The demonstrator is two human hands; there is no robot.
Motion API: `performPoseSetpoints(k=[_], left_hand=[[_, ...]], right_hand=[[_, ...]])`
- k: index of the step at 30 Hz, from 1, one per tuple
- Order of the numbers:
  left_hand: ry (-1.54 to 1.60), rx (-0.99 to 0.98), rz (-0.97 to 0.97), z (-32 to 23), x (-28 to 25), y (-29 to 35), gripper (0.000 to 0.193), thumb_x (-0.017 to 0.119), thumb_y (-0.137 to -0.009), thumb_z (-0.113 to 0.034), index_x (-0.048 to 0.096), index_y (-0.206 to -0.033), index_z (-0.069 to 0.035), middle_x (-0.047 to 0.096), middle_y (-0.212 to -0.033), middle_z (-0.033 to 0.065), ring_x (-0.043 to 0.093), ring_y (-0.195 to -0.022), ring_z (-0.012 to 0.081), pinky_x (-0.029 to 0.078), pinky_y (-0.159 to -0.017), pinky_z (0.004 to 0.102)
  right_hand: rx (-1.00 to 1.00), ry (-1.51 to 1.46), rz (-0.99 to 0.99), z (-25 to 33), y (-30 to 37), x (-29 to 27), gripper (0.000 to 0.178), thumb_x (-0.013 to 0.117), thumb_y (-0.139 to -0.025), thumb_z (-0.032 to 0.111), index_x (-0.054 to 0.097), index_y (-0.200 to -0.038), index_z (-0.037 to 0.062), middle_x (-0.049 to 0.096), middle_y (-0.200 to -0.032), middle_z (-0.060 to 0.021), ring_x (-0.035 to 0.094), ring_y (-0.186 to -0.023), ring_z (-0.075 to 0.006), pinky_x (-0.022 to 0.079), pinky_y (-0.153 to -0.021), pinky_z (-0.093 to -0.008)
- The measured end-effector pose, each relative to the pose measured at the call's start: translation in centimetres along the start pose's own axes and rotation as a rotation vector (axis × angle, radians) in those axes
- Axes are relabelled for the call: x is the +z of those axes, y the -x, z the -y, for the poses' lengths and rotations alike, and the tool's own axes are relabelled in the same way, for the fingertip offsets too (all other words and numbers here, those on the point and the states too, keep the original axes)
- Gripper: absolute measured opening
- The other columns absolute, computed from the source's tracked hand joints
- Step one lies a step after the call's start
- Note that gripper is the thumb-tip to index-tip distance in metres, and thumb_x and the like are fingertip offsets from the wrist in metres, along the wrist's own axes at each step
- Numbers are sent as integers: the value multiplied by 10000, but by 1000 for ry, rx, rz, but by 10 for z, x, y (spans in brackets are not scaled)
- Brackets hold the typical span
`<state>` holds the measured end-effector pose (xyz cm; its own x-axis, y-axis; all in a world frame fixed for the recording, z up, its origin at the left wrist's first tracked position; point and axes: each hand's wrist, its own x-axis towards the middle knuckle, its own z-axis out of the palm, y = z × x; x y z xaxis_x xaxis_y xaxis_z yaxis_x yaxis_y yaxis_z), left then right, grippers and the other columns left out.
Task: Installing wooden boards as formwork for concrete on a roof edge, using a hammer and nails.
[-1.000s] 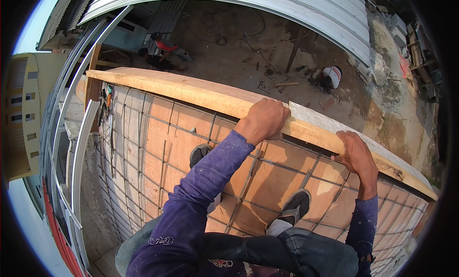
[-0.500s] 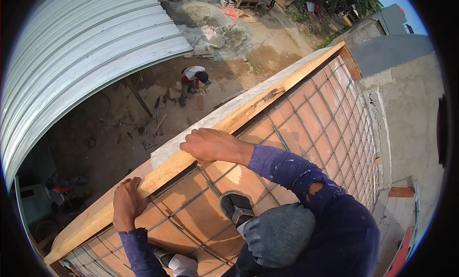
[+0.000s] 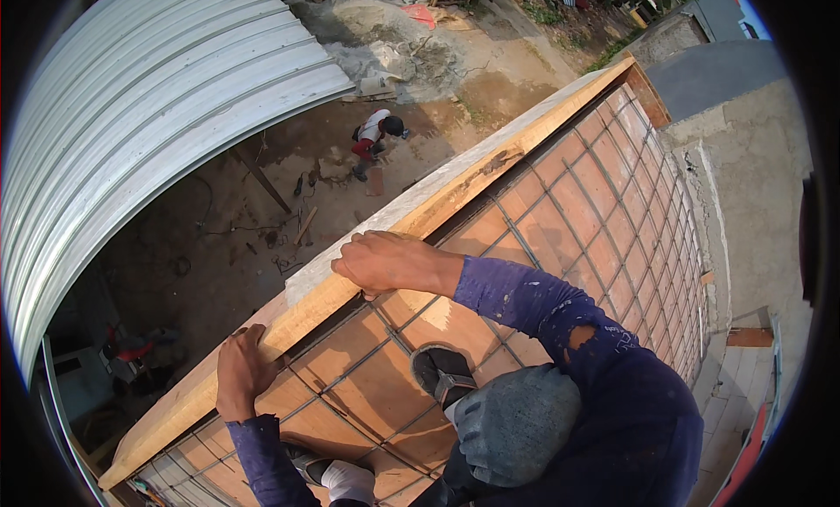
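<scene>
A long wooden board (image 3: pixel 455 196) runs diagonally along the edge of a plywood deck (image 3: pixel 350 363). My right hand (image 3: pixel 385 260) is closed over the board's top near its middle, fingers wrapped over the far side. Lower left, my left hand (image 3: pixel 244 373) grips the same board, its fingers bent over the top. A grid of thin steel rebar (image 3: pixel 604 183) lies over the plywood just inside the board. My shoe (image 3: pixel 443 375) rests on the deck among the bars. The fingertips of both hands are partly hidden behind the board.
Beyond the board the deck drops to the ground, where another person (image 3: pixel 376 139) bends over. A corrugated metal roof (image 3: pixel 201 61) curves at the upper left. A concrete wall (image 3: pixel 761 192) stands to the right. A grey knit-covered shape (image 3: pixel 518 424) sits in front of my body.
My view has shifted slightly, so the board and deck sit a little differently in the picture. Both hands keep their hold on the board. The person below has shifted posture.
</scene>
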<state>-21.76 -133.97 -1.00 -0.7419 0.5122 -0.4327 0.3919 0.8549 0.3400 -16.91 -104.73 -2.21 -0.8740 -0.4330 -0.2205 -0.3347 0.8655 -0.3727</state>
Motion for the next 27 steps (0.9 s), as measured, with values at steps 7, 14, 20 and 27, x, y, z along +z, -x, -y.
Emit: performPoseSetpoints(k=[7,14,20,27], left_hand=[[19,-9,-23,3,-1,0,530,844,-573,-239,663,-1013,-4,669,-977,202,636,-925,376,501,-830,421],[11,59,-48,18,13,-4,438,801,-646,-230,640,-992,-17,654,-915,176,627,-863,383,505,-786,438],[-28,22,-6,27,21,3,427,786,-635,-188,636,-1000,-27,656,-866,168,639,-869,363,512,-790,424],[-14,36,4,22,17,-1,443,785,-636,-188,638,-1021,-27,663,-904,174,639,-884,363,511,-794,424]], right_hand=[[-29,2,67,-7,-10,4,353,754,-706,162,580,-978,19,591,-898,-149,611,-913,-336,498,-826,-426],[92,-11,203,5,-9,-20,531,793,-685,171,564,-1144,34,596,-1021,-144,567,-997,-324,482,-863,-423],[-8,-10,104,1,-9,2,587,806,-678,182,554,-1189,44,584,-1114,-162,545,-1077,-340,449,-940,-420],[70,6,184,12,-13,-19,528,802,-685,178,563,-1133,31,597,-1045,-160,552,-1052,-339,458,-919,-431]])
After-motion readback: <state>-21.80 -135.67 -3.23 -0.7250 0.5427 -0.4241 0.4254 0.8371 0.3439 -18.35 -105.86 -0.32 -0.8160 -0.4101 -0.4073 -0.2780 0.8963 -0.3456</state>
